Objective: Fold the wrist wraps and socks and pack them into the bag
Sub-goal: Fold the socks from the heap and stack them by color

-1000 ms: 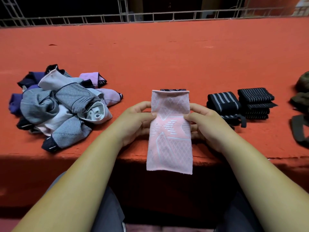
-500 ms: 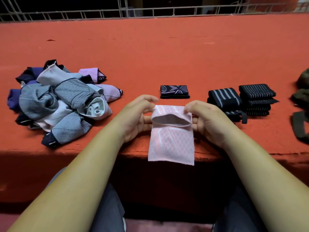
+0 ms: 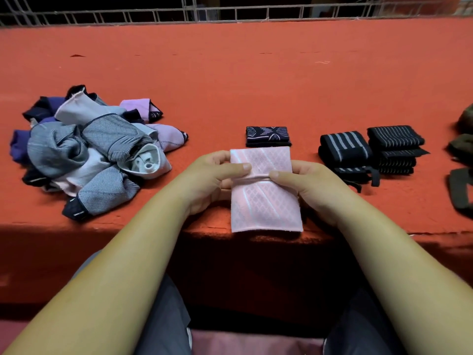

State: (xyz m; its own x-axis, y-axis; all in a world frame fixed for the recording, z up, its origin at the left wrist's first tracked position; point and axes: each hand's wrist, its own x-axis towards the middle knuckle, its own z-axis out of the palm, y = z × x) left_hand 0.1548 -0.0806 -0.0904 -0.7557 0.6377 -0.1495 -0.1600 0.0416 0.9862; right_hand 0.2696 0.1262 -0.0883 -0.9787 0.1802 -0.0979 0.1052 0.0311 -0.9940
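Observation:
A pink patterned sock [image 3: 265, 201] lies at the near edge of the red table, its top part folded down over itself. My left hand [image 3: 212, 178] grips its left side and my right hand [image 3: 309, 183] its right side, both thumbs pressing on the fold line. Just behind it sits a folded dark patterned sock [image 3: 268, 136]. A loose heap of grey, white, purple and lilac socks [image 3: 94, 149] lies at the left. Two stacks of folded black striped wrist wraps [image 3: 344, 152] [image 3: 395, 148] stand at the right.
Dark olive fabric with a strap [image 3: 460, 175], partly cut off, lies at the right edge of the red table [image 3: 256, 80]. A metal railing [image 3: 230, 14] runs along the far side. My knees and a pinkish surface [image 3: 256, 342] show below the table edge.
The sock's upper half has been folded down toward me, so it is shorter now. The folded dark sock behind it became visible. Both hands stayed on the sock's sides.

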